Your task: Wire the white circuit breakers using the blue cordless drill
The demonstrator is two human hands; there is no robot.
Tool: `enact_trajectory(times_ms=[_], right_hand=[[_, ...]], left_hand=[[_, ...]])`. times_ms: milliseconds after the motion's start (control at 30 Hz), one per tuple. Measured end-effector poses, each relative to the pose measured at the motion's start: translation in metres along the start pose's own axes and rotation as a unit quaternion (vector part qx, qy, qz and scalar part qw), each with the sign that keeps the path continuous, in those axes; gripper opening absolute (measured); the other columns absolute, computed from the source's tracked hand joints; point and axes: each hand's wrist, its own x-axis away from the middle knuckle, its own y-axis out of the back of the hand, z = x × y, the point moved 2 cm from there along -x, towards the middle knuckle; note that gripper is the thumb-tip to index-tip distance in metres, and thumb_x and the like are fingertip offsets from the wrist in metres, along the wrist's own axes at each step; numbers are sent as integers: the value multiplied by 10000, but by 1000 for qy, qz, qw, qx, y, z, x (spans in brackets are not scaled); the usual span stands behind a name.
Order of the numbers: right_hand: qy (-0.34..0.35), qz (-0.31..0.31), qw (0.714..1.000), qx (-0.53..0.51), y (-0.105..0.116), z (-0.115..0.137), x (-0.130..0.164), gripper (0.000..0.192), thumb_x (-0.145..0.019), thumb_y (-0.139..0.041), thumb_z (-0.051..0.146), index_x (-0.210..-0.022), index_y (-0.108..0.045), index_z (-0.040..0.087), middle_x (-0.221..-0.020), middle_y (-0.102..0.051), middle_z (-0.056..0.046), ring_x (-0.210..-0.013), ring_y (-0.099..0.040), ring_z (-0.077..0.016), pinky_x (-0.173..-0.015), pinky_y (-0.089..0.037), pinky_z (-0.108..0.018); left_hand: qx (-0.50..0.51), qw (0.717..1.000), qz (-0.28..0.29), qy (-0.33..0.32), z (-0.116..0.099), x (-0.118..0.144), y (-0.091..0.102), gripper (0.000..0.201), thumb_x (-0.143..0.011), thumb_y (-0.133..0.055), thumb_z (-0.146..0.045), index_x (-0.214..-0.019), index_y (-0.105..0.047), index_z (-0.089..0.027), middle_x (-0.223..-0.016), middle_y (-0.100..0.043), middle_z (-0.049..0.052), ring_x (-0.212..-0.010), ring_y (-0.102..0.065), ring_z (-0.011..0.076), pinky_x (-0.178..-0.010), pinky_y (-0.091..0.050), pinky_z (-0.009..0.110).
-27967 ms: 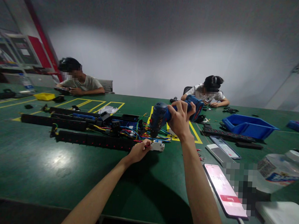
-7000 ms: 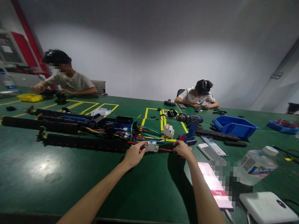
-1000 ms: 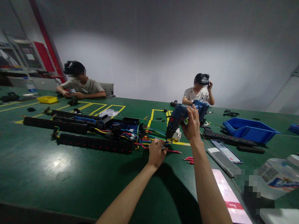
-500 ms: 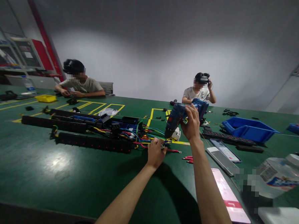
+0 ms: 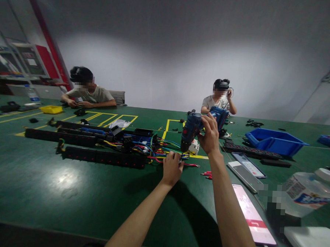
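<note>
From where I stand, the right hand [image 5: 209, 135] grips a drill [image 5: 191, 128], nose down, well in from the tabletop [image 5: 94, 201]'s near edge; the left hand [image 5: 172, 169] pinches a mostly hidden small part [image 5: 181, 161]. A slip could gouge that hand.

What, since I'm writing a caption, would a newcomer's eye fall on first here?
Probably the blue drill, held nose-down by the right hand above the left hand, near the middle. Next, perhaps, the coloured wires just beyond the left hand, and the large blue bin on the right.
</note>
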Motion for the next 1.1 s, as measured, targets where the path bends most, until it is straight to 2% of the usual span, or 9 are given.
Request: enact_trajectory(times_ms=[367,900,1100], right_hand=[[-6,6,1000,-2,1,3,0,810,-716,-538,24,-1469,-399,290,-1446,-515,-70,-1480,-311,-294,-1233,-235,-615],[-11,16,1000,16,1,3,0,817,-725,-535,38,-1487,-382,292,-1454,-511,-74,-1473,-323,-311,-1216,-246,-652],[-12,29,999,22,1,5,-1,816,-727,-522,42,-1494,-376,283,-1469,-492,-73,-1478,-309,-312,-1231,-229,-624]], left_hand=[[-30,999,4,-9,1,1,-5,222,-948,-609,-361,-1155,-599,-282,-1290,-494,99,-1191,-498,282,-959,-422,400],[-19,1000,6,-9,1,1,-3,190,-946,-606,-352,-1121,-607,-279,-1256,-499,98,-1167,-504,285,-943,-420,399],[-18,1000,8,-8,1,1,-3,203,-944,-607,-353,-1130,-604,-271,-1265,-496,103,-1170,-502,286,-943,-419,401]])
